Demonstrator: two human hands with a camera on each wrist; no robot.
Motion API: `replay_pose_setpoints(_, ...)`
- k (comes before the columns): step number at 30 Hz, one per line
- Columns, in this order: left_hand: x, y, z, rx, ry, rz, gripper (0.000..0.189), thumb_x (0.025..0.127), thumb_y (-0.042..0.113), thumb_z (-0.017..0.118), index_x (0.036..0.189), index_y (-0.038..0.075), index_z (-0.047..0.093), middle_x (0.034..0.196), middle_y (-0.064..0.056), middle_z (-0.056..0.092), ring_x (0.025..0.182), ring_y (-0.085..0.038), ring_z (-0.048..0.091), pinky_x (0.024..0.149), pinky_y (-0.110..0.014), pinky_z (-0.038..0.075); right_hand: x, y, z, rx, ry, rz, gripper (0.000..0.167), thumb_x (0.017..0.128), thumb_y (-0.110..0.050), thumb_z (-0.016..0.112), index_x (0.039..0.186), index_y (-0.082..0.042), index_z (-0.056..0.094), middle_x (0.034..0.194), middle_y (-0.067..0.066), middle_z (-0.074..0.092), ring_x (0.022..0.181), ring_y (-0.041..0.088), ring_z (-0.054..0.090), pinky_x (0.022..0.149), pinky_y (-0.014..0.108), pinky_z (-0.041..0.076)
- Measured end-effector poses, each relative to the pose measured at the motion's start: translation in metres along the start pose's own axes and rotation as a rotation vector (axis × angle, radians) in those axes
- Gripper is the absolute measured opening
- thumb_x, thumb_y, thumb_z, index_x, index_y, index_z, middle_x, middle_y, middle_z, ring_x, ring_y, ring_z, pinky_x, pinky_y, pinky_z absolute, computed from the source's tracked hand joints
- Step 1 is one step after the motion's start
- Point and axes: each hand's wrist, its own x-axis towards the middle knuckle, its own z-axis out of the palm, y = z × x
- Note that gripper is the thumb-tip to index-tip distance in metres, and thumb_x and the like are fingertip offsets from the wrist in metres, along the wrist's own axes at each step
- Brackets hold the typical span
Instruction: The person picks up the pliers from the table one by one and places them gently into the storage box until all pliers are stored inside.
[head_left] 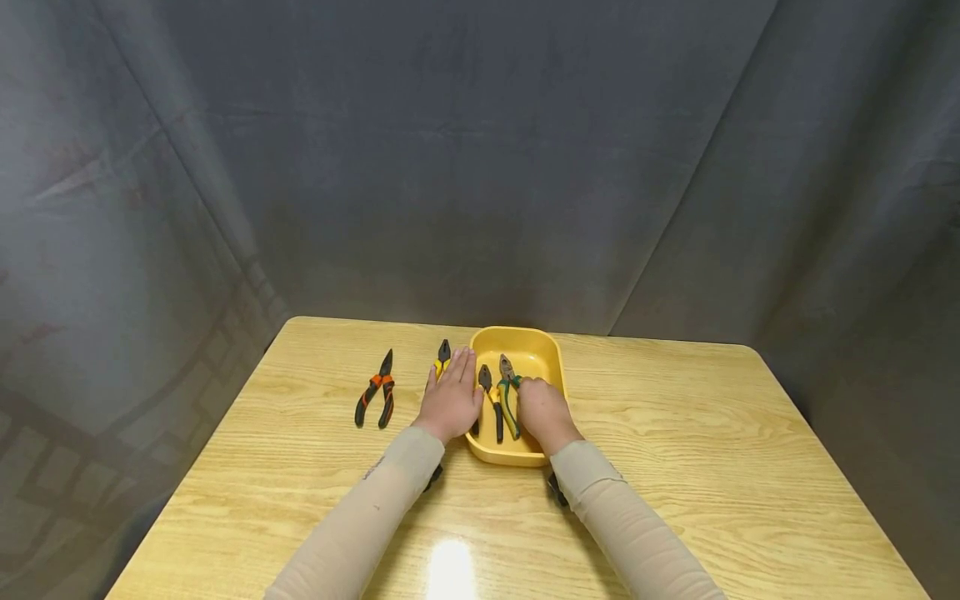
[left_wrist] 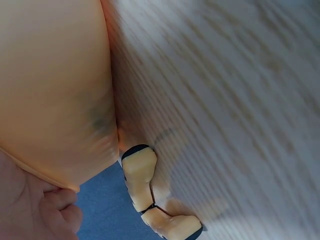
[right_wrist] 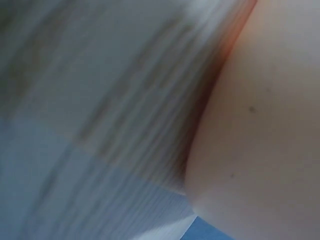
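Observation:
In the head view a yellow plastic tray (head_left: 517,457) holds two pairs of pliers. The yellow-and-black pliers (head_left: 498,417) lie on its left side, partly covered by my left hand (head_left: 450,400). That hand lies at the tray's left rim, fingers extended. Beside them, the green-handled pliers (head_left: 508,408) have one handle in the grip of my right hand (head_left: 543,410), whose fingertips are hidden. Another yellow-handled pair of pliers (head_left: 444,353) shows beyond my left hand, outside the tray. The wrist views show mostly the tray's outer wall (left_wrist: 55,90) and the tabletop.
Orange-and-black long-nose pliers (head_left: 384,387) lie on the wooden table (head_left: 675,433), left of the tray. Grey curtains (head_left: 465,167) hang behind the table and on both sides.

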Motion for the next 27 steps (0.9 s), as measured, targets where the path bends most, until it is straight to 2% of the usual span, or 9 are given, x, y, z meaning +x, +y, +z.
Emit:
replay_pose_setpoints(14, 0.0002, -0.0004, 0.0012, -0.029, 0.023, 0.015, 0.065, 0.109, 0.032, 0.04, 0.163, 0.006, 0.015, 0.169, -0.01, 0.014, 0.156, -0.026, 0.01, 0.123, -0.059, 0.009, 0.0001, 0.0013, 0.0037, -0.024, 0.014, -0.003, 0.012, 0.096, 0.004, 0.058, 0.093, 0.005, 0.07, 0.081, 0.014, 0.061, 0.074, 0.027, 0.066, 0.064, 0.039, 0.059)
replay_pose_setpoints(21, -0.0009, 0.0002, -0.001, -0.021, 0.015, 0.007, 0.065, 0.11, 0.032, 0.039, 0.163, 0.007, 0.013, 0.169, -0.009, 0.013, 0.156, -0.025, 0.009, 0.123, -0.058, 0.009, 0.0001, 0.0008, 0.0037, 0.003, 0.091, -0.03, 0.011, 0.094, 0.004, 0.061, 0.102, 0.007, 0.068, 0.086, 0.017, 0.06, 0.076, 0.029, 0.066, 0.067, 0.039, 0.059)
replay_pose_setpoints(27, -0.0021, 0.0003, -0.0003, -0.021, 0.017, 0.011, 0.064, 0.11, 0.032, 0.038, 0.163, 0.006, 0.014, 0.169, -0.008, 0.012, 0.156, -0.026, 0.01, 0.123, -0.058, 0.009, -0.0014, 0.001, 0.0036, -0.002, 0.112, -0.041, 0.015, 0.091, 0.005, 0.064, 0.105, 0.007, 0.067, 0.089, 0.017, 0.059, 0.077, 0.03, 0.065, 0.069, 0.039, 0.059)
